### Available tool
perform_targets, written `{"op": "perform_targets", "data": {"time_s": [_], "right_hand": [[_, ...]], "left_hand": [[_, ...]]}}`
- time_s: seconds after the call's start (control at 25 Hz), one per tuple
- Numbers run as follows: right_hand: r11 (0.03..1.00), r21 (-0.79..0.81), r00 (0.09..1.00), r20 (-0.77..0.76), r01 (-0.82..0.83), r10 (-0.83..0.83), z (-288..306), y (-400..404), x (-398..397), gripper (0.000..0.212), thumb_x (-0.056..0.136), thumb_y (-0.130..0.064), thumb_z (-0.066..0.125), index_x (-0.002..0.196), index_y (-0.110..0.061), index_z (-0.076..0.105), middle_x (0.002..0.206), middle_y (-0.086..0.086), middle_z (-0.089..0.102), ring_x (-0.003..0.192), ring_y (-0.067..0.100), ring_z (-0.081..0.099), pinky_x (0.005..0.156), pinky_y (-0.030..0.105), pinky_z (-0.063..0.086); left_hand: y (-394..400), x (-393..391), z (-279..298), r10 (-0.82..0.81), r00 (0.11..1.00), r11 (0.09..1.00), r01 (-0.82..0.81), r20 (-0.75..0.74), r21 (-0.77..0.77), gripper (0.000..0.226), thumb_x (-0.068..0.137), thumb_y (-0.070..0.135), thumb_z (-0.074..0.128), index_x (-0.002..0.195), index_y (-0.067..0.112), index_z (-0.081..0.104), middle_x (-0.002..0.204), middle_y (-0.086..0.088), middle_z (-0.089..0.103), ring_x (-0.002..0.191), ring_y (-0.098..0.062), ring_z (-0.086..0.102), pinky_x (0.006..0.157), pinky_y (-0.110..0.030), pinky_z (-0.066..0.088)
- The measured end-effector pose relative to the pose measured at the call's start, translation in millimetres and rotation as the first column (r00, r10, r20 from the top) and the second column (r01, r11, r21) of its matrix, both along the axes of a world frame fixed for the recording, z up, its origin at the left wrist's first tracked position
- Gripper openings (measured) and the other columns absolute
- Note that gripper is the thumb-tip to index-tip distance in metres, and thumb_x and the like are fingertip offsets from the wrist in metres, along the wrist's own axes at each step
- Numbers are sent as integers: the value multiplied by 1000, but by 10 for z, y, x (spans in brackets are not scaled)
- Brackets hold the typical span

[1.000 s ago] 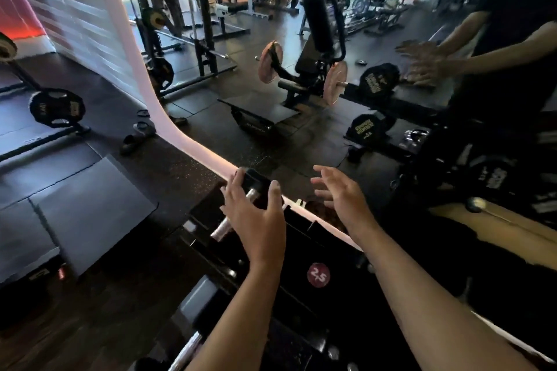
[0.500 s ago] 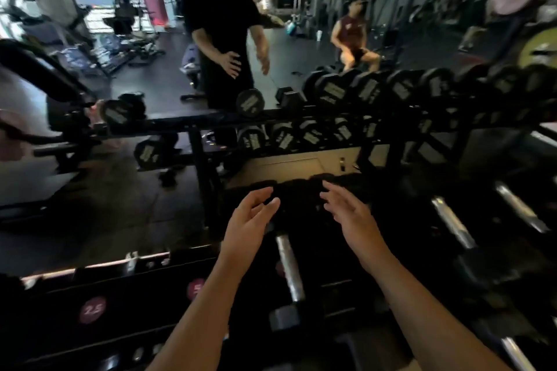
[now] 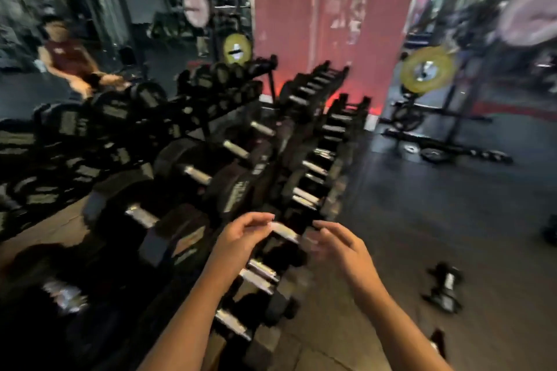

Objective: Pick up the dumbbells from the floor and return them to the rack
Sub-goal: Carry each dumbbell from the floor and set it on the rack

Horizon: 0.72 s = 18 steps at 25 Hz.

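A long dark dumbbell rack (image 3: 339, 172) runs away from me, filled with several black dumbbells with silver handles. My left hand (image 3: 241, 239) and my right hand (image 3: 340, 245) hover side by side in front of the rack's near end, fingers loosely curled and apart, holding nothing. One small black dumbbell (image 3: 444, 288) lies on the floor to the right of my right arm. The picture is blurred by motion.
Another dark object (image 3: 550, 230) sits at the right edge of the floor. A squat stand with a yellow plate (image 3: 426, 69) stands at the back right, with plates on the floor by it. A seated person (image 3: 70, 62) shows in the mirror at left. Red wall behind.
My view has swung to the right along the rack. My left hand has let go of the dumbbell it set on the rack, and both hands now hang free.
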State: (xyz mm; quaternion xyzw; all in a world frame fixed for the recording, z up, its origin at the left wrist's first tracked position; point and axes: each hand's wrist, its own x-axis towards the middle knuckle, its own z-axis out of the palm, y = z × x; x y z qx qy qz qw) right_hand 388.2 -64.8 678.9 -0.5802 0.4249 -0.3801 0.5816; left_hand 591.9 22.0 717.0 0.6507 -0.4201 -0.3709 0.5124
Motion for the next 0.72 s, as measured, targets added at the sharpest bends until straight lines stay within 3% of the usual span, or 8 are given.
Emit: {"op": "perform_targets", "data": {"time_s": [0.08, 0.16, 0.24, 0.32, 0.6, 0.72], "right_hand": [[987, -38, 987, -22, 156, -156, -93, -172, -681, 20, 101, -13, 60, 110, -18, 76, 105, 4, 80, 102, 22, 72, 87, 28, 55], [965, -27, 965, -31, 261, -261, -209, -275, -1198, 20, 101, -14, 59, 110, -20, 76, 110, 4, 78, 111, 28, 70, 98, 42, 52], [940, 23, 940, -17, 342, -341, -356, -370, -1566, 20, 101, -15, 58, 111, -21, 75, 112, 6, 78, 114, 33, 68, 98, 46, 52], [913, 87, 917, -15, 399, -399, -458, -451, -1787, 21, 102, -15, 56, 114, -19, 74, 115, 10, 76, 114, 34, 68, 91, 41, 55], [835, 178, 853, -139, 521, -502, -913, -1040, -2337, 22, 102, -17, 58, 119, -18, 72, 112, 4, 78, 101, 34, 73, 84, 36, 56], [784, 229, 817, -160, 577, -555, -1202, -1280, -2710, 23, 102, -16, 58, 120, -19, 71, 117, 10, 74, 100, 33, 72, 92, 48, 56]], "left_hand": [[-458, -560, -75, -138, 990, 990, 138, -15, 43, 18, 91, 17, 69, 106, 24, 75, 107, -1, 75, 89, 1, 67, 75, -22, 49], [-824, -1029, -154, -234, 971, 968, 236, -44, 80, 20, 86, 25, 70, 106, 27, 73, 109, 1, 72, 95, -9, 66, 80, -35, 46], [-1128, -1410, -260, -303, 950, 946, 309, -69, 93, 29, 78, 34, 69, 107, 28, 70, 110, 1, 70, 98, -16, 66, 80, -36, 44], [-1372, -1657, -382, -336, 937, 934, 345, -97, 96, 36, 73, 39, 67, 108, 30, 69, 109, 3, 69, 98, -15, 67, 78, -35, 44], [-2309, -2302, -1034, -435, 874, 864, 473, -218, 170, 33, 80, 35, 70, 112, 38, 65, 122, 3, 64, 112, -16, 62, 86, -42, 47], [-2658, -2660, -1310, -475, 848, 830, 521, -236, 202, 31, 86, 30, 70, 114, 42, 64, 125, 6, 60, 116, -13, 58, 81, -38, 47]]}}
